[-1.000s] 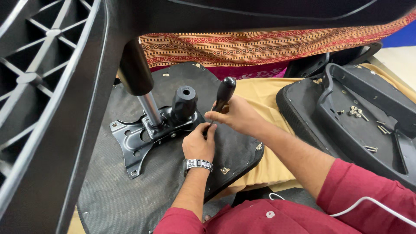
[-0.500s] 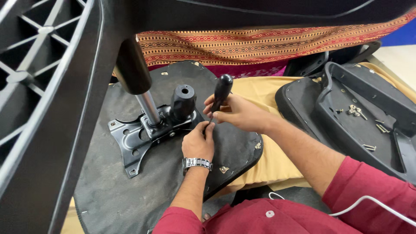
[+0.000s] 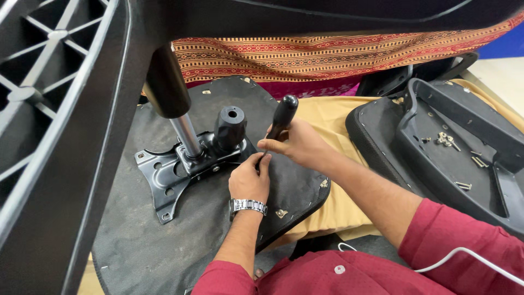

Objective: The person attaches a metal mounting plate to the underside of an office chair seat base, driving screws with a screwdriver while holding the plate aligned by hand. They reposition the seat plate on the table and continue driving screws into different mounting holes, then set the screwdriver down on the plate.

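Right hand clamped on screwdriver, shaft near-upright, tip down beside metal plate; left hand curled at tip, nearer plate.

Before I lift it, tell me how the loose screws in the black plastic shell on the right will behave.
The loose screws look small and metallic, so probably light and hard to pinch. Their round shanks may roll across the black plastic shell if it tilts. The shell's raised rim should likely contain them.

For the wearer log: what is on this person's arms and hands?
Both arms wear dark red sleeves pushed up past the forearms. The left hand has a silver metal-link wristwatch at the wrist. The right hand is bare, no glove or ring visible.
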